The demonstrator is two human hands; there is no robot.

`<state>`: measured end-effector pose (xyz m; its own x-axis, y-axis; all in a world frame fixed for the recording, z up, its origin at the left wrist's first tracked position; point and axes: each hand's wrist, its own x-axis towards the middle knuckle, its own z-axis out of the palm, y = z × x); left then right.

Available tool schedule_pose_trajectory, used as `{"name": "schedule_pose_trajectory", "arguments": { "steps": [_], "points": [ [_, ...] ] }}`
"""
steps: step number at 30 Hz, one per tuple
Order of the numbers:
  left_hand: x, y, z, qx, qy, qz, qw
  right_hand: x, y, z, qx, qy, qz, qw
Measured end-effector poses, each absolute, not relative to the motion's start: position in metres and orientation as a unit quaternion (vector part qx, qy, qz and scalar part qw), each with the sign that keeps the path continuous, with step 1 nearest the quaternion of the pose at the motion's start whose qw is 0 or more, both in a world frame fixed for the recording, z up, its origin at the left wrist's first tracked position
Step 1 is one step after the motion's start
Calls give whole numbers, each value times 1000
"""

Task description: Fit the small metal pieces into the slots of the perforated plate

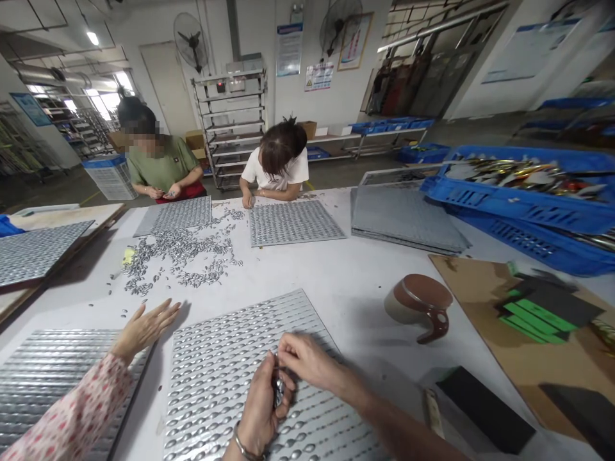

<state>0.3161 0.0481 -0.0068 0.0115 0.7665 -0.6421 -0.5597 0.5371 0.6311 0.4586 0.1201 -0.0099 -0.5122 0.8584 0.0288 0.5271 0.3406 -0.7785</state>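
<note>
My left hand, with a bangle on its wrist, is curled around several small silver oval metal pieces in its palm. Close against its fingertips, my right hand is pinched; whatever lies between its fingers is hidden. Both hands hover above a grey board lined with rows of the same silver ovals. On the board's right part the rows look thinner and darker, with fewer bulging ovals.
A co-worker's hand in a floral sleeve reaches in from the left. Loose ovals lie scattered beyond. Two people work across the table. At right are a brown mug, stacked grey boards, blue crates and black-green blocks.
</note>
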Motion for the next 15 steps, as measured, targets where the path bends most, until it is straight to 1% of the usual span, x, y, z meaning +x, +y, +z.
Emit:
{"name": "schedule_pose_trajectory", "arguments": {
  "steps": [3, 5, 7, 11, 15],
  "points": [
    [312, 50, -14, 119, 525, 480, 693, 462, 148, -32, -445, -836, 228, 226],
    [309, 49, -18, 124, 526, 479, 692, 464, 163, -47, -413, -877, 140, 203],
    [307, 48, -22, 124, 526, 476, 693, 467, 171, -58, -363, -909, 86, 189],
    [305, 46, -24, 122, 527, 483, 689, 475, 174, -72, -288, -933, 57, 209],
    [305, 46, -24, 118, 525, 491, 685, 479, 171, -83, -264, -932, 47, 242]
  ]
}}
